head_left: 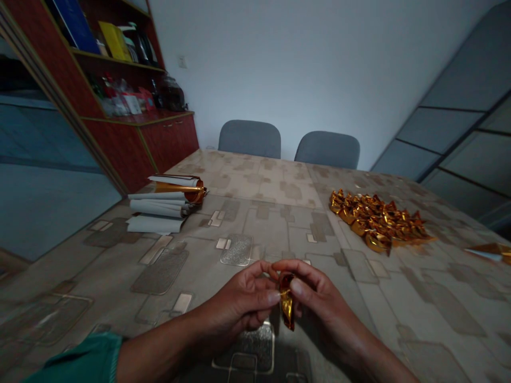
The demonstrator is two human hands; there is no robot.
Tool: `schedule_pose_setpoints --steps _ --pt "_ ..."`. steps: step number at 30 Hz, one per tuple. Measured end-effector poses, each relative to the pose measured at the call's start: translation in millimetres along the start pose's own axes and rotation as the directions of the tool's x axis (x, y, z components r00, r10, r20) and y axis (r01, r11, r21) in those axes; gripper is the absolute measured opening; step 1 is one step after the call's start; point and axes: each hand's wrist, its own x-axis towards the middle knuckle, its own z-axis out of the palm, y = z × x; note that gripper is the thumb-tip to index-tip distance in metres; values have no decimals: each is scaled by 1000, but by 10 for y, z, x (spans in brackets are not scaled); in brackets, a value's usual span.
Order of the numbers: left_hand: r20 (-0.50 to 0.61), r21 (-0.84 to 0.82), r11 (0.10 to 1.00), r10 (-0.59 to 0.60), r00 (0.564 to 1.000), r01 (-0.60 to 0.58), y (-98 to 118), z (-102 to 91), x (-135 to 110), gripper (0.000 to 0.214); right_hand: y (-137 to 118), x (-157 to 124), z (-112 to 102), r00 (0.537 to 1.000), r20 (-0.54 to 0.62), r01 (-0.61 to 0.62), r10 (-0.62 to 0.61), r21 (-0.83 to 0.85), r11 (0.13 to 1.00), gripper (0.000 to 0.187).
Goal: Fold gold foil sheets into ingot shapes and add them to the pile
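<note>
Beyond the left edge of the table (255, 226): a red cabinet (170, 141) with crowded shelves, well out of reach and of little concern. On the table's left side: a stack of curled paper sheets (155, 217), topped by a gold foil roll (179, 187) lying on its side. Likely trouble there: a stray elbow knocking the roll loose, with only its own curl against rolling away, or the sheets sliding apart from a careless bump.

Toward the table's near edge, left of centre: the left hand (239, 295), out of a teal sleeve (75, 361), fingers curled, thumb and forefinger pinching the top of a foil piece (286, 300). Just beside it, the right hand (319, 298), grasping the same piece from the other side, fingertips almost meeting those of the left. Neither hand released; both firmly on the piece, held in the air above the table's near edge. Main risks: a slack pinch dropping it, too hard a squeeze tearing the thin foil or crushing its folds, uneven pulling opening them, and dim light hiding a bad crease.

On the table's right side: a heap of folded foil pieces (375, 223), well apart from both hands, slippery and easily scattered by a careless reach. At the table's right edge: a loose foil sheet (489, 252), partly out of view, at risk of sliding off.
</note>
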Motion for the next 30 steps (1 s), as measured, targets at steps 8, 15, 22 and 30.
schedule_pose_setpoints --steps 8,15,22,30 --pt "29 -195 981 -3 1000 9 -4 22 -28 41 -58 -11 5 981 63 -194 184 264 945 33" --pt "14 -181 983 -18 1000 21 -34 26 -34 34 -29 -20 -57 946 208 -296 250 235 926 30" --pt "0 -214 976 -48 999 47 -22 30 -35 42 8 5 -92 939 231 -300 253 194 934 31" --pt "-16 -128 991 -27 1000 25 18 73 -61 38 28 16 -81 936 235 -311 263 198 929 32"
